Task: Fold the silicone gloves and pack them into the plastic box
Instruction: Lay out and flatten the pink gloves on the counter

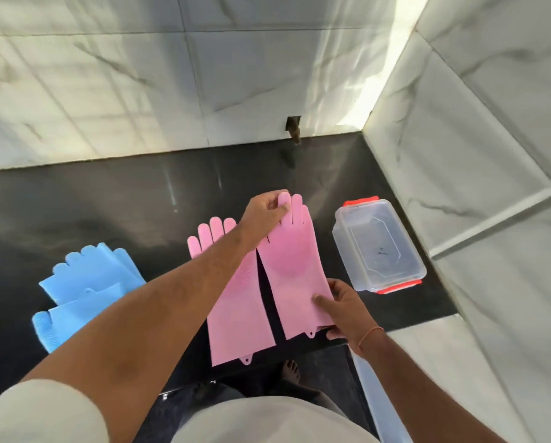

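Two pink silicone gloves lie side by side on the black countertop (108, 203). My left hand (267, 209) reaches across and pinches the fingertips of the right pink glove (291, 263). My right hand (344, 308) grips that same glove's cuff at its right edge, thumb on top. The left pink glove (235, 308) lies flat, partly under my left forearm. A clear plastic box (378, 244) with red clips stands lidded to the right of the gloves. A pair of blue gloves (88, 286) lies folded at the left.
Marble-tiled walls close in behind and on the right, with the box near the right wall. A small pipe stub (295, 131) sticks out of the back wall. The countertop's front edge runs just under the glove cuffs; my foot shows below.
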